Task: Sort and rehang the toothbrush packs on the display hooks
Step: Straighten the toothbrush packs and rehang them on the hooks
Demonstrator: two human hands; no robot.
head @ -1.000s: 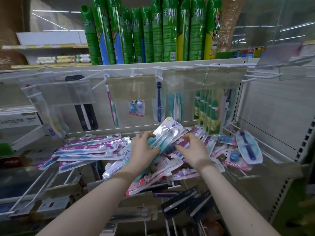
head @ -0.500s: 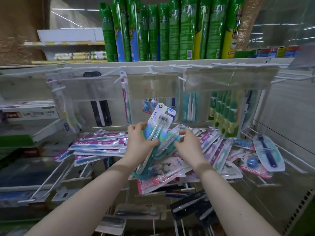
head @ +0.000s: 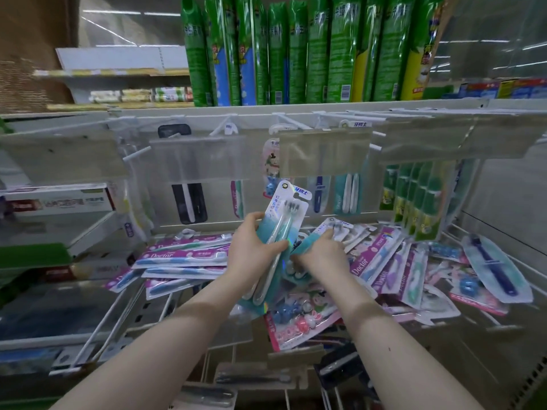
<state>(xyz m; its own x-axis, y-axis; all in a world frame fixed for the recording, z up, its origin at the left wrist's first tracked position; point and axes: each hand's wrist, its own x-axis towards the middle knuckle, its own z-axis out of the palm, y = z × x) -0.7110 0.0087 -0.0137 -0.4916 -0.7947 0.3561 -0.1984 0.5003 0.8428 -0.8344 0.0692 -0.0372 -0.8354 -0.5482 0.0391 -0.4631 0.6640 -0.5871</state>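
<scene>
My left hand grips a teal twin toothbrush pack, held nearly upright with its hang tab up. My right hand is closed on another teal pack just beside it, low over the heap. Loose toothbrush packs lie piled across the lower hooks: purple Doctor packs at left, more purple packs at right, and a pink children's pack below my hands. White display hooks stick out from the back panel above, several with packs hanging.
Green spray cans line the shelf above. Clear price-tag flaps hang in front of the upper hooks. A dark blue brush pack lies at far right. Black packs hang lower down. Boxed goods sit at left.
My left hand has raised the teal twin pack from lying in the pile to nearly upright. My right hand has shifted left and closed on a second teal pack.
</scene>
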